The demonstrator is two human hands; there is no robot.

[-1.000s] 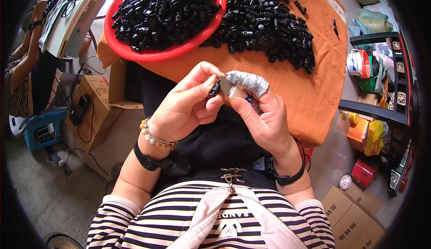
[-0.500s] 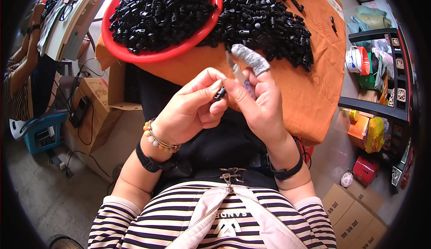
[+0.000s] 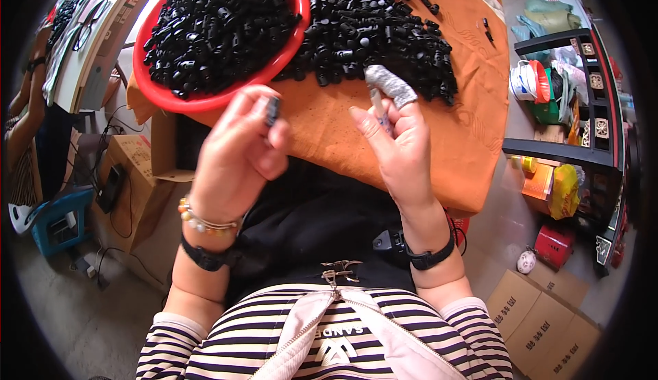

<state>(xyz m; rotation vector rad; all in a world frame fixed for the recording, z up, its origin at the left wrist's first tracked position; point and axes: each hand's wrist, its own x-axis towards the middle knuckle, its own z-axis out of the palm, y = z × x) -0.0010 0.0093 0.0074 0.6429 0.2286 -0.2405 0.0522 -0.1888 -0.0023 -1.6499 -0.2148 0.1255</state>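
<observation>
My left hand [image 3: 236, 140] is raised near the front rim of a red basin [image 3: 226, 104], pinching a small black plastic piece [image 3: 273, 111] between thumb and fingers. Heaped in that basin are black plastic pieces [image 3: 219, 30] of a similar look. My right hand [image 3: 403, 143] hovers over the near part of the orange cloth, closed around a slim, pale tool [image 3: 378, 104] that is mostly hidden by the fingers. A grey knitted finger sleeve [image 3: 392, 85] covers its index finger. Just beyond this hand spreads a loose pile of black pieces [image 3: 377, 30].
An orange cloth [image 3: 473, 106] covers the table. Stacked shelves [image 3: 562, 143] with bags and boxes stand at right, above cardboard cartons [image 3: 541, 325]. To the left are a cardboard box [image 3: 137, 181], a blue stool [image 3: 62, 222] and another person's arm [image 3: 31, 99].
My hands have moved apart. The left, with the black piece, has gone left and up toward the basin; the right stays over the cloth with the tool. The whole view has shifted slightly.
</observation>
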